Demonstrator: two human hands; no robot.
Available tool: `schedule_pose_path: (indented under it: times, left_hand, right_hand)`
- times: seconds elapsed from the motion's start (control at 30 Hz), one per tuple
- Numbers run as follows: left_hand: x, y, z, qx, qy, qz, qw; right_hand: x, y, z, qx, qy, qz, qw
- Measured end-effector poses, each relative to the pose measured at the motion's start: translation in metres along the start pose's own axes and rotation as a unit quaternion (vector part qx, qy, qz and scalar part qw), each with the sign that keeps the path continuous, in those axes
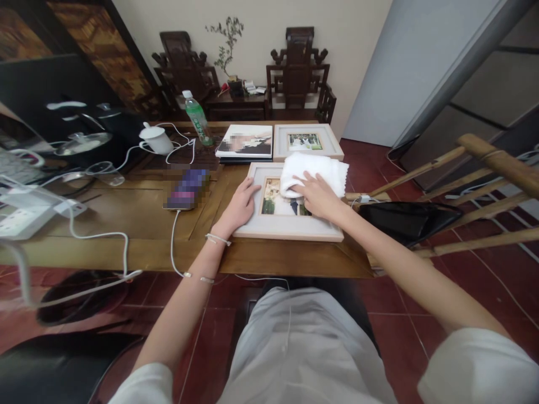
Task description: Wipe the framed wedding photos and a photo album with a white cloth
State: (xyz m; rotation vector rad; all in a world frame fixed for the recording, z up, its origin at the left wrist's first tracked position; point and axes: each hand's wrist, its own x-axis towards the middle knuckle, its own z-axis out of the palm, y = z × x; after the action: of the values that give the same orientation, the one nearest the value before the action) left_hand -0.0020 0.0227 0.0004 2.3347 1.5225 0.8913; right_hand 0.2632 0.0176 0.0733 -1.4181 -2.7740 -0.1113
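A light-wood picture frame [290, 229] with a photo inside lies flat at the table's front edge. My left hand [241, 206] grips its left side, the thumb resting on the face. Under my right hand [318, 193] is a folded white cloth [322, 168], pressed onto the upper right of the frame; its fingers are partly sunk in the cloth. The cloth hides part of the photo. Just behind lies a second framed photo [307, 134], and to its left a photo book [246, 140] on top of something dark.
Left on the wooden table [135, 224] are a charging phone [188, 188], a green-labelled bottle [197, 118], a lidded white cup [155, 137], a clear plastic cup [105, 173], a pot [84, 147], a power strip [25, 216] and loose white cables. A wooden chair [499, 163] stands at the right.
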Motion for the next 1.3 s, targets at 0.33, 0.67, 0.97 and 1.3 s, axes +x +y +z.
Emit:
schedule_pose_path:
  times: [0.33,0.67,0.97,1.3]
  left_hand:
    - [-0.001,0.001,-0.001,-0.003,0.003,0.002,1.0]
    - [-0.001,0.0,-0.002,-0.006,-0.002,-0.004,1.0]
    - [0.0,0.001,-0.002,-0.005,-0.004,-0.003,1.0]
    - [-0.001,0.004,-0.003,-0.01,-0.004,-0.007,1.0]
  right_hand:
    - [-0.067,-0.075,-0.038,0.068,-0.099,-0.062,0.991]
    - [-0.033,-0.027,-0.003,0.027,0.003,-0.032,0.999]
    - [-0.014,-0.013,0.008,-0.029,0.025,0.006,0.999]
    - [-0.047,-0.051,-0.011,-0.008,-0.046,-0.013,0.999]
